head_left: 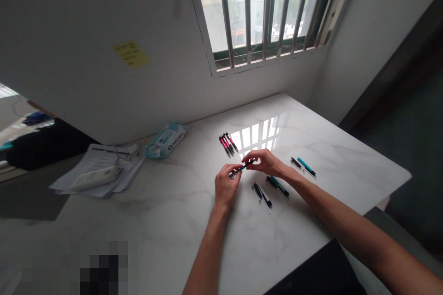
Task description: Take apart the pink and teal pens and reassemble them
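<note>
Both hands hold one dark pen with a teal band [243, 167] just above the white marble table [166, 212]. My left hand [225, 186] pinches its near end and my right hand [266, 161] pinches its far end. A group of pink and black pens [228, 144] lies just beyond the hands. Loose black and teal pen parts [270, 189] lie right below my right wrist, and two more pieces [303, 166] rest farther right.
A pack of wet wipes [166, 139] lies near the wall, with a stack of papers and a white object [100, 173] to its left. A barred window [263, 9] is above the table. A yellow note [130, 54] sticks on the wall.
</note>
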`<state>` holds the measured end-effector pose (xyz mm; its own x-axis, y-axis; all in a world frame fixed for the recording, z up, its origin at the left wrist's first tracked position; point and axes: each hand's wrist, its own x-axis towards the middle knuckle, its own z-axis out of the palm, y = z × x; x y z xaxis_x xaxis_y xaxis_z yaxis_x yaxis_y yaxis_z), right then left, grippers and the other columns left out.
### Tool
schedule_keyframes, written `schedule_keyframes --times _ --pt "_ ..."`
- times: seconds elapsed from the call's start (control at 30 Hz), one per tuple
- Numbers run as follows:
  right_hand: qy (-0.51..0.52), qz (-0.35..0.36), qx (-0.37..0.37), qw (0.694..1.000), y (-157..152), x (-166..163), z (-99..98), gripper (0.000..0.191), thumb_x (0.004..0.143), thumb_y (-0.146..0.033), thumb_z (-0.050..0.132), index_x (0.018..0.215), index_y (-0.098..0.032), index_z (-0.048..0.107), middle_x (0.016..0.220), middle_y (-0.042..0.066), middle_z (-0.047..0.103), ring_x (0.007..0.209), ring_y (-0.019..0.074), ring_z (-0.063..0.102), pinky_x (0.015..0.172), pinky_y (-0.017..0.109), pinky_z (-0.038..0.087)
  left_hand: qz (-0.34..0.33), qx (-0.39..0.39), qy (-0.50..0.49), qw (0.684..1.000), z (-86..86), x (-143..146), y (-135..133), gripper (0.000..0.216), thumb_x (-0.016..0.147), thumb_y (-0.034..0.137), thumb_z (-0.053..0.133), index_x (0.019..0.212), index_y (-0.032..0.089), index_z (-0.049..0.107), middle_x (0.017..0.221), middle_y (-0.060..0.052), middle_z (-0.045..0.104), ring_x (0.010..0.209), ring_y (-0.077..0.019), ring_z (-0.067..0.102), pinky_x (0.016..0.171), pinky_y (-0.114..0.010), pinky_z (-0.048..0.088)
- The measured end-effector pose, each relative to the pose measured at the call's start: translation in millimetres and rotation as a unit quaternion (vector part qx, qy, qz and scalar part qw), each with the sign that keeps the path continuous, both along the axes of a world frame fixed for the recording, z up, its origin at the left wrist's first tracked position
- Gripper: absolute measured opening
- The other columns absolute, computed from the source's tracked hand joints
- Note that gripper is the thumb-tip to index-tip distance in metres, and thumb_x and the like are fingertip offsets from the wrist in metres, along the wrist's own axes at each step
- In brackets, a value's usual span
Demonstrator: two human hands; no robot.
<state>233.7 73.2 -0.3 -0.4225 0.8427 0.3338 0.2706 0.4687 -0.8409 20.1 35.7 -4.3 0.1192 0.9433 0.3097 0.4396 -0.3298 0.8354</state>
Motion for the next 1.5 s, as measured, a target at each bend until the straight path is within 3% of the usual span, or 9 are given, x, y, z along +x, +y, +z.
schedule_keyframes --times 0.13,0.27,0.43,0.57,1.1,1.5 --pt "-0.029 -0.032 -0.026 0.999 1 4 -1.1 0.023 0.09 -0.04 0.077 0.109 -0.026 0.08 0.086 0.003 0.08 0.079 0.0198 0.072 0.077 0.033 0.055 -0.01 0.007 0.006 1.0 -0.7 0 1 0.016 0.089 0.021 0.07 0.098 0.027 0.082 0.1 -0.004 0.077 0.091 -0.02 0.071 0.085 -0.032 0.055" --pt "-0.043 -0.003 -0.038 0.998 3 14 3.2 0.032 0.086 -0.039 0.08 0.116 -0.026 0.077 0.102 0.004 0.079 0.084 0.0193 0.071 0.076 0.031 0.055 -0.008 0.004 0.011 1.0 -2.0 0 1 0.016 0.088 0.021 0.071 0.098 0.027 0.082 0.098 -0.004 0.077 0.09 -0.02 0.071 0.084 -0.031 0.055" --pt "-0.096 0.003 -0.039 0.995 4 22 6.4 0.019 0.092 -0.039 0.072 0.098 -0.022 0.079 0.083 0.003 0.076 0.073 0.017 0.066 0.068 0.028 0.049 0.0 0.011 0.017 1.0 -3.2 0 1 0.016 0.089 0.019 0.07 0.098 0.026 0.081 0.1 -0.004 0.077 0.091 -0.0194 0.071 0.085 -0.031 0.055" --pt "-0.112 0.014 -0.045 0.993 3 21 7.6 0.026 0.094 -0.043 0.071 0.107 -0.021 0.076 0.088 0.003 0.076 0.075 0.0164 0.066 0.068 0.026 0.049 0.002 0.009 0.027 1.0 -3.1 -1 1 0.017 0.089 0.017 0.069 0.098 0.026 0.08 0.101 -0.002 0.077 0.09 -0.018 0.071 0.085 -0.031 0.056" --pt "-0.152 0.005 -0.055 0.987 2 22 13.8 0.025 0.096 -0.041 0.065 0.095 -0.018 0.074 0.069 0.0 0.066 0.061 0.0125 0.054 0.059 0.024 0.039 0.005 0.011 0.033 0.999 -1.1 1 0 0.016 0.088 0.018 0.068 0.098 0.026 0.079 0.101 -0.002 0.077 0.088 -0.018 0.07 0.085 -0.032 0.057" --pt "-0.138 0.003 -0.055 0.989 3 21 11.9 0.021 0.095 -0.038 0.065 0.098 -0.019 0.073 0.074 0.001 0.068 0.065 0.0134 0.058 0.062 0.024 0.04 0.009 0.015 0.036 0.999 -0.7 1 1 0.017 0.086 0.016 0.07 0.097 0.026 0.079 0.099 -0.002 0.077 0.087 -0.0183 0.07 0.085 -0.033 0.057"
